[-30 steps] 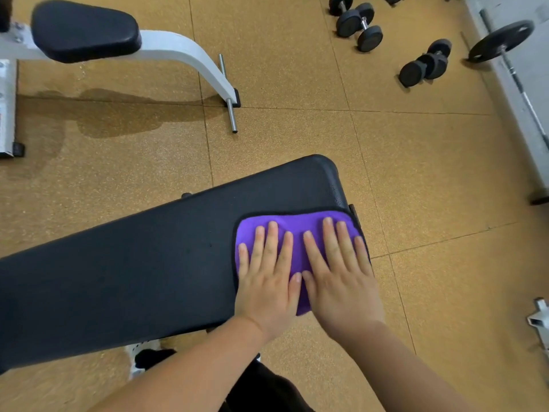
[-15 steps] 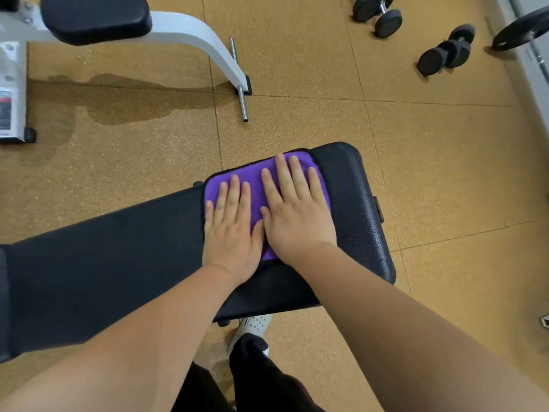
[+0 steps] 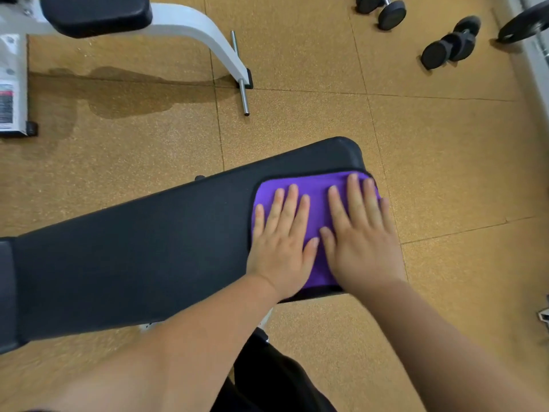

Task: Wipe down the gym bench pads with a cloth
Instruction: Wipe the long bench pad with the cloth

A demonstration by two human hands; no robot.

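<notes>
The long black bench pad (image 3: 133,263) runs across the view from the left edge to its rounded end at centre right, over a tan speckled floor (image 3: 297,120). Its vinyl-looking skin seems firm and slightly grippy, with padding that should give a little under pressure. It is a fixed surface to lean on, not something to lift.

The purple cloth (image 3: 319,200) lies spread flat on the right end of that pad, its right edge at the pad's end. It looks thin, soft and light, probably microfibre. It would likely bunch or skid if pushed from one corner, so it is best driven by broad downward pressure from flat palms rather than by a pinch.

Both hands are placed that way. The left hand (image 3: 282,251) lies palm down on the cloth's left half, fingers straight and slightly spread, gripping nothing. The right hand (image 3: 364,248) lies palm down beside it, thumb tips nearly touching, its little finger at the cloth's right edge. Both forearms reach forward from the lower edge, wrists low.
</notes>
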